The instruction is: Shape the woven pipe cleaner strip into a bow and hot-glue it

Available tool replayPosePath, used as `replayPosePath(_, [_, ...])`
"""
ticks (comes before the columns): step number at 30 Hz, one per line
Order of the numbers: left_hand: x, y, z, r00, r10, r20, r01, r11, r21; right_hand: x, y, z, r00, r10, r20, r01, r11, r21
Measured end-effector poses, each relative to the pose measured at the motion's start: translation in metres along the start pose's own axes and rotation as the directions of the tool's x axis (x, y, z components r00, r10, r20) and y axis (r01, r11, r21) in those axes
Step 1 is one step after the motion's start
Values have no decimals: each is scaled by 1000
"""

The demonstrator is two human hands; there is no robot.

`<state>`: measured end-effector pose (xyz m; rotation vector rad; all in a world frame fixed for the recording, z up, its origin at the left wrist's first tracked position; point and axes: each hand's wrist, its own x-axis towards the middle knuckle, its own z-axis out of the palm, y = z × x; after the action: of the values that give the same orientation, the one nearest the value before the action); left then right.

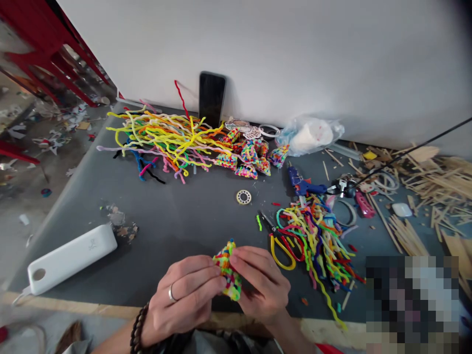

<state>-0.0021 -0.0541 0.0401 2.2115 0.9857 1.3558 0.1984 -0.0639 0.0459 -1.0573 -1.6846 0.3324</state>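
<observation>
Near the table's front edge, my left hand (190, 287) and my right hand (260, 280) both grip a small multicoloured pipe-cleaner piece (231, 285). It looks woven and roughly cone-shaped, its narrow end pointing up. My fingers cover both of its sides. Right of my right hand lie scissors (282, 250) with red and yellow handles. They rest against a heap of cut pipe cleaners (320, 236). Behind, several similar woven pieces (249, 152) sit in a cluster beside a pile of long, mostly yellow pipe cleaners (162, 132).
A white power bank (73, 258) lies at the left, and a phone (212, 98) leans on the white wall. A blue glue gun (302, 182), a tape ring (244, 197), a plastic bag (313, 135) and wooden sticks (438, 191) are spread over the table. A black cable (409, 150) crosses at right.
</observation>
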Motion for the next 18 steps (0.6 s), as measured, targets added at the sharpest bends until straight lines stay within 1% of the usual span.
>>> replayPosePath(1, [-2,1,-1,1000,14,7,-14,1000,13,-2,2,-1,1000,-8,24,8,1000,3])
replayPosePath(3, [-2,3,-4,996,82,41,-83,996,33,-7,6,-3,997,-35,65,35,999,-8])
replayPosePath(5, [3,5,-8,987,141,73,-142,990,15,-13,10,-5,990,-87,107,92,995,-38])
replayPosePath(7, [10,7,-11,974,182,132,-184,983,-1,-18,13,-7,979,-139,148,148,988,-52])
replayPosePath(9, [16,7,-14,963,202,179,-206,979,2,-19,17,-8,972,-180,151,189,981,-44])
replayPosePath(11, [20,5,-16,935,268,234,-276,961,4,-18,20,-9,971,-182,158,190,981,-39])
replayPosePath(13, [21,2,-18,914,328,239,-341,940,13,-16,24,-10,968,-163,193,172,984,-34])
replayPosePath(14, [21,0,-18,912,339,233,-352,936,18,-15,25,-10,964,-158,215,169,985,-31])
replayPosePath(16, [21,-3,-18,919,331,214,-344,938,29,-13,26,-10,956,-163,243,175,984,-27])
replayPosePath(18, [20,-3,-15,924,317,211,-328,945,15,-12,25,-10,954,-173,245,186,982,-30])
